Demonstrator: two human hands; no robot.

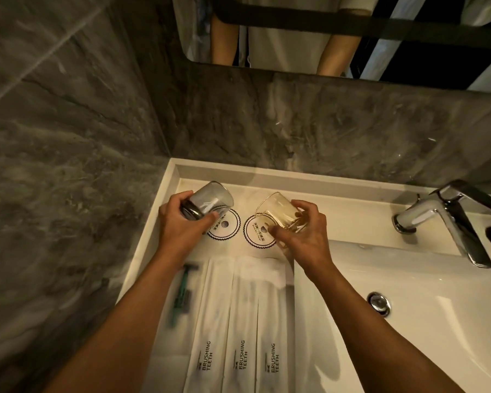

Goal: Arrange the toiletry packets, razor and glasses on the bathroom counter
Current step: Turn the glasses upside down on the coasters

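Observation:
My left hand (182,222) grips a smoky grey glass (210,199), tilted on its side above the left round paper coaster (226,226). My right hand (301,231) grips a clear amber-tinted glass (278,212), also tilted, over the right coaster (257,231). Both coasters lie on the white counter (338,205) near the back ledge. Closer to me, three white packets (240,321) printed "BRUSHING TEETH" lie side by side. A green razor (182,293) in a clear wrapper lies to their left.
A chrome faucet (448,219) stands at the right, above the white sink basin (408,321) with its drain plug (379,302). Grey marble walls close in the left and back. A mirror (323,32) hangs above, reflecting a person's arms.

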